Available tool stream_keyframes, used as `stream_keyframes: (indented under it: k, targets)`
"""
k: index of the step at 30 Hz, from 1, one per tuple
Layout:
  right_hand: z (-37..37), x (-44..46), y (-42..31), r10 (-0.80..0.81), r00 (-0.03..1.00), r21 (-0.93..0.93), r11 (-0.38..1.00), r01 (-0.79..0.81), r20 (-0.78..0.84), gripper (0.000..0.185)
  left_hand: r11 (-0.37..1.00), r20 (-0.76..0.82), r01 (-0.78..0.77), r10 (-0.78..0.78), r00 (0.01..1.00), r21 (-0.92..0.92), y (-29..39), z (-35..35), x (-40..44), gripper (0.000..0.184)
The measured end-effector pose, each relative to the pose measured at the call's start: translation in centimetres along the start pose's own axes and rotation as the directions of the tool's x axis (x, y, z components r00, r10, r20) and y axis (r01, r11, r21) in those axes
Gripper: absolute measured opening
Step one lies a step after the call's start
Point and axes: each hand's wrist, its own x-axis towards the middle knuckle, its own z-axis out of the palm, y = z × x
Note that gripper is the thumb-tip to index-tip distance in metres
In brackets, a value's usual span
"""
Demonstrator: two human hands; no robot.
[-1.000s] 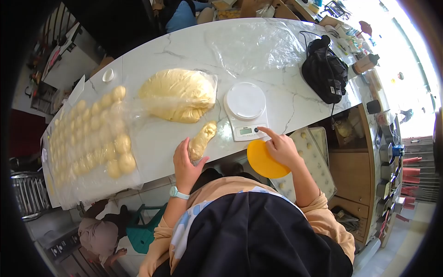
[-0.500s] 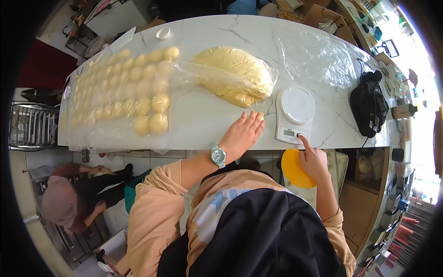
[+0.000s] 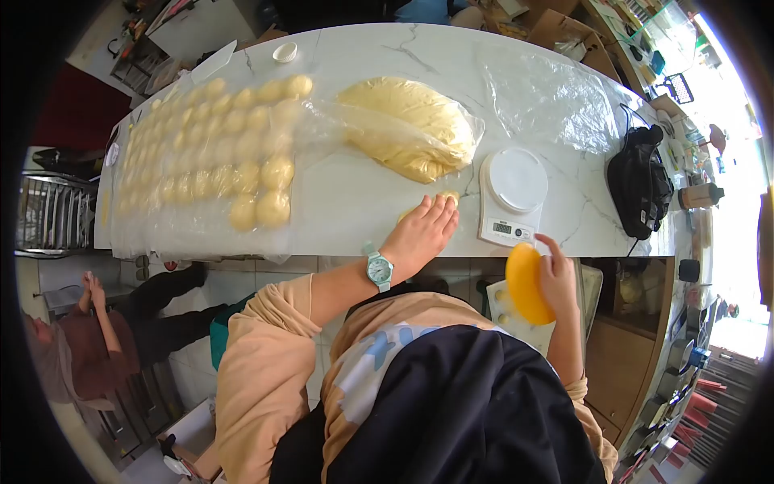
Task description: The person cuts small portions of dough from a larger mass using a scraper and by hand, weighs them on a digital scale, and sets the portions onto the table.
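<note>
The left hand (image 3: 417, 236) lies flat over a small piece of dough (image 3: 451, 194) on the desk (image 3: 355, 234), palm down and fingers stretched out, not closed around it. The right hand (image 3: 559, 282), between 3 and 4 o'clock from the left, grasps a yellow dough scraper (image 3: 527, 287), its index finger extended beside the button panel of a white digital kitchen scale (image 3: 516, 181); whether the fingertip touches the scale, I cannot tell.

The scale stands near the desk's near edge, so a stray push from that finger or the scraper could jog it or upset its reading. The scraper is held out past that edge; a loosened grip would probably drop it to the floor. Too much weight from the left palm could flatten the soft dough or make it stick.

The piece lies at 6 o'clock from the bagged dough mass (image 3: 403, 129) and at 8 o'clock from the scale. Most of it is hidden, but bits showing beside the hand and at the fingertips suggest a long axis from 8 to 2 o'clock, the upper end pointing toward the scale side.
</note>
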Motion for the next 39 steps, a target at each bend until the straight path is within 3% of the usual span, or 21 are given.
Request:
stream_keyframes:
  k: [3, 7, 20, 26, 39]
  targets:
    - [-0.6, 0.5, 2.3, 0.116, 0.980, 0.230, 0.970, -0.077, -0.164, 0.035, 1.000, 0.024, -0.016, 0.016, 1.000, -0.003, 0.1, 0.0, 0.0, 0.043]
    - [-1.5, 1.6, 5.0, 0.177, 0.928, 0.323, 0.944, -0.066, -0.327, 0.033, 0.999, 0.020, -0.029, 0.029, 0.999, 0.015, 0.3, 0.1, -0.1, 0.043]
    - [-1.5, 2.5, 8.1, 0.231, 0.907, 0.473, 0.880, -0.041, -0.352, 0.030, 0.994, 0.038, -0.072, 0.069, 0.997, 0.079, 0.2, -2.0, 0.1, 0.043]
    - [-2.0, 3.2, 9.7, 0.273, 0.902, 0.621, 0.784, -0.007, -0.334, 0.027, 0.990, 0.024, -0.088, 0.086, 0.996, 0.106, -0.3, -3.4, 0.5, 0.043]
    - [-1.3, 4.1, 9.9, 0.243, 0.911, 0.648, 0.760, 0.035, -0.334, 0.024, 0.987, 0.022, -0.107, 0.105, 0.994, 0.122, -0.4, -4.3, 0.8, 0.043]
